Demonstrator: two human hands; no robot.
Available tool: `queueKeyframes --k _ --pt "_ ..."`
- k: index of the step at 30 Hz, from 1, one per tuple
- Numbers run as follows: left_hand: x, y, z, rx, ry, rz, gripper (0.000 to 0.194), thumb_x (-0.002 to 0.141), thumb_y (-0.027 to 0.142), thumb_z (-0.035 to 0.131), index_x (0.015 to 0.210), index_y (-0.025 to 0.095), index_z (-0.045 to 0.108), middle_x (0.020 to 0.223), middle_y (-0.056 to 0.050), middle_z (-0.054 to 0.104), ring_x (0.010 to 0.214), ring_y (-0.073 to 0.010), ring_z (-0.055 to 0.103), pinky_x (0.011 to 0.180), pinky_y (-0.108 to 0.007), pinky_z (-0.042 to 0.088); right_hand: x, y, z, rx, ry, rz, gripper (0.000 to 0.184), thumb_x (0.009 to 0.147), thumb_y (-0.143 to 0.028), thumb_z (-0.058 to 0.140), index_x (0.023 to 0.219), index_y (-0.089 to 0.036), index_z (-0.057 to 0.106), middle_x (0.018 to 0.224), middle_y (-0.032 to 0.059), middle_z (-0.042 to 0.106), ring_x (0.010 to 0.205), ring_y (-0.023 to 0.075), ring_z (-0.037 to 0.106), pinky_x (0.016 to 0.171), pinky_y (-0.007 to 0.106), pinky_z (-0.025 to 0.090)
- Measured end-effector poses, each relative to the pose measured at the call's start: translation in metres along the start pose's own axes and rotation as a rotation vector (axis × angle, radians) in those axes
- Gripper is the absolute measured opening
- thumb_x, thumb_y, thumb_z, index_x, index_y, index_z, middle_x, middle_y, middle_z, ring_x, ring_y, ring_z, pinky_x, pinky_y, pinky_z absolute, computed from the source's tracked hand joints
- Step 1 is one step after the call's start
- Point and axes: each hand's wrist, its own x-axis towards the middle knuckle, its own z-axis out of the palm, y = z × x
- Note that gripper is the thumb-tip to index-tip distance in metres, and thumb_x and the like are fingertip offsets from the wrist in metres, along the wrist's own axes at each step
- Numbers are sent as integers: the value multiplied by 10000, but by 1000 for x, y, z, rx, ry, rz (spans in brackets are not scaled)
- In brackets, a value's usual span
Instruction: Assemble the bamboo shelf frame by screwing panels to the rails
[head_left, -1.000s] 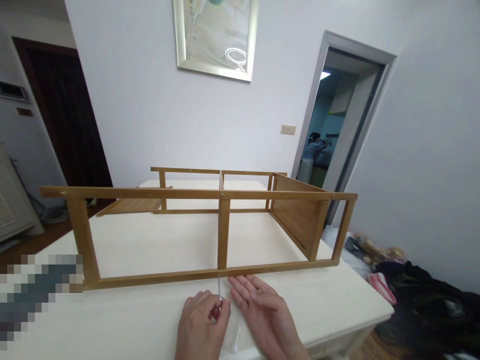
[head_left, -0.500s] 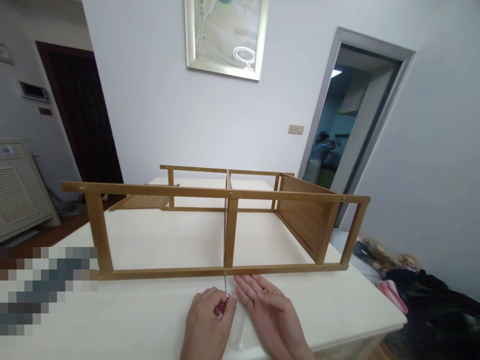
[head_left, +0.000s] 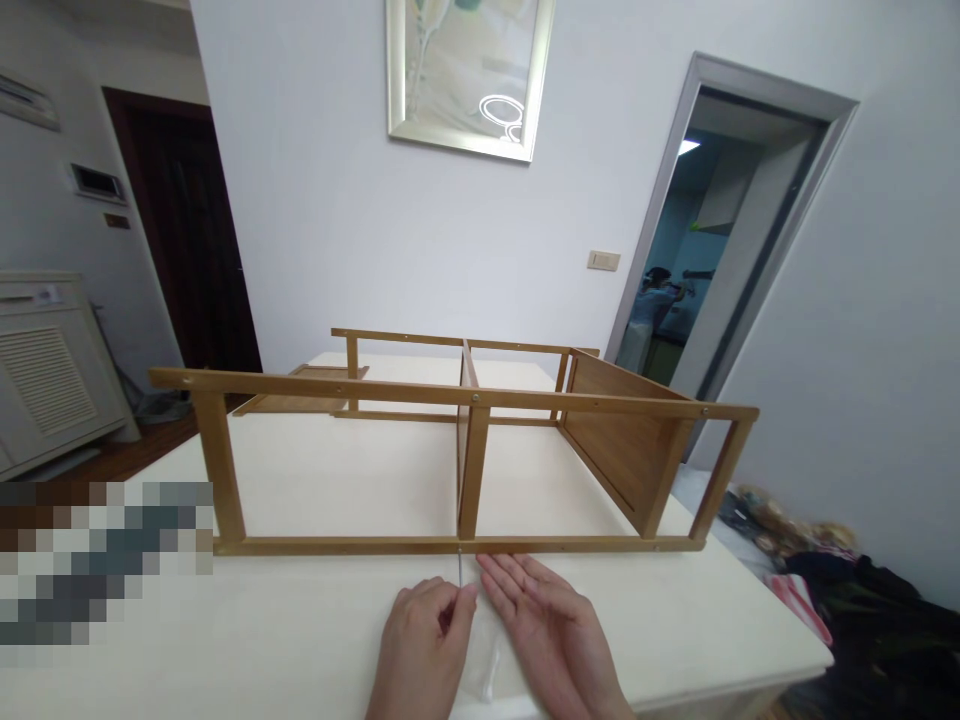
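A wooden shelf frame (head_left: 540, 397) lies on its side on the white table (head_left: 300, 620). My left hand (head_left: 424, 640) is closed on a thin metal hex key (head_left: 460, 570), whose far end meets the frame's lower front rail at the middle upright. My right hand (head_left: 551, 630) is open beside it, palm turned up, its fingertips at the underside of that rail. Between my wrists lies a small clear plastic bag (head_left: 489, 672). Whatever the key's tip sits in is too small to make out.
Behind the frame at left lies a loose wooden panel (head_left: 300, 392). Dark clothes (head_left: 877, 630) are heaped beyond the table's right edge. A pixelated patch hides part of the table's left side. Another person (head_left: 654, 300) stands in the room past the doorway.
The whole view has shifted slightly, so the frame and hands appear a little further right. My left hand keeps the hex key at the same joint; my right hand stays open.
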Motion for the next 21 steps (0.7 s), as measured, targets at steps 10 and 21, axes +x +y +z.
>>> queueKeyframes --k 10,21 --pt "1 -3 1 31 -11 -22 442 918 397 434 530 201 513 582 -1 604 615 -160 575 720 -287 381 1 3 1 16 18 -23 162 611 -120 791 733 -164 694 947 71 711 1141 283 610 1149 465 298" --pt "1 1 -5 -41 44 10 456 901 401 466 508 218 608 545 -6 633 565 -157 589 613 -250 418 -1 2 -1 53 -19 -8 209 608 -130 791 804 -151 723 1006 88 729 1226 314 566 1159 466 282"
